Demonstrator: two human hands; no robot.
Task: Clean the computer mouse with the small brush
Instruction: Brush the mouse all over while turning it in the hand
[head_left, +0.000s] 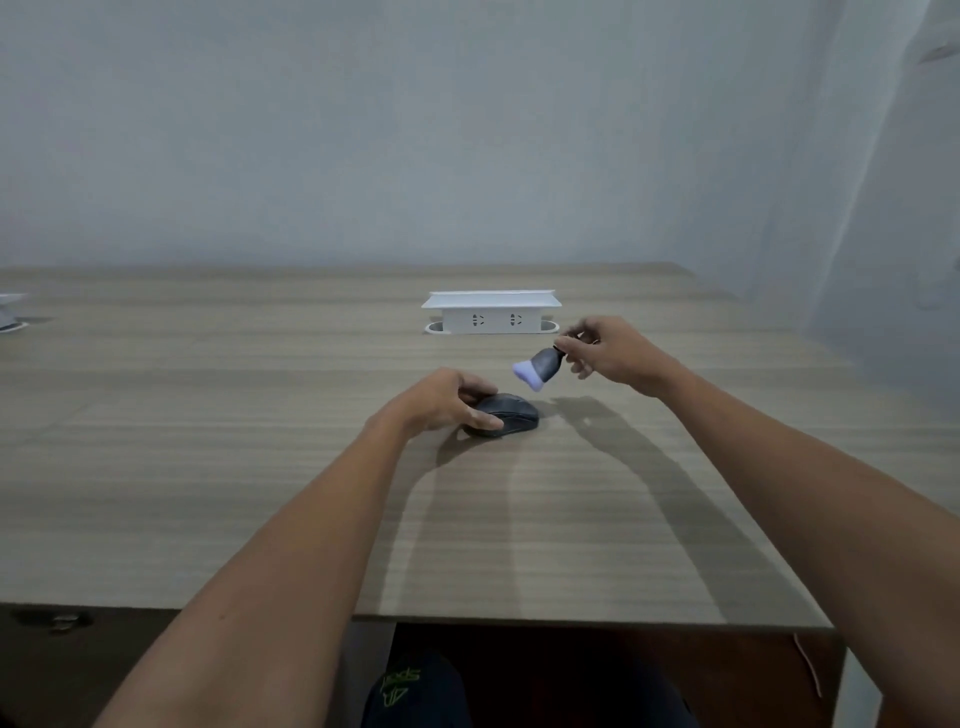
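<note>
- Dark trousers with a small green print fill the bottom edge of the view, below the near edge of the wooden table, on the camera's side of the mouse.
- Two bare forearms reach forward over the table from that edge toward the computer mouse.
- That dark mouse lies flat on the table top, about at the table's middle, and serves as the landmark for the rest.
- On the left of the mouse, the left hand grasps it: the thumb lies along the mouse's near side, the fingers curl over its far left edge, and the palm arches above its rear.
- Up and to the right of the mouse, the right hand is pinched around the narrow dark end of the small brush, held between thumb and fingertips.
- Held in the air, the brush is tilted so that its pale, bluish-white bristle head points down and left toward the mouse; the bristles are above the mouse's far right end and apart from it.
- Beyond the mouse, farther back on the table, stands a white socket box with two outlets facing the camera.
- Far to the left of the mouse, at the table's edge, a white object is cut off by the frame.
</note>
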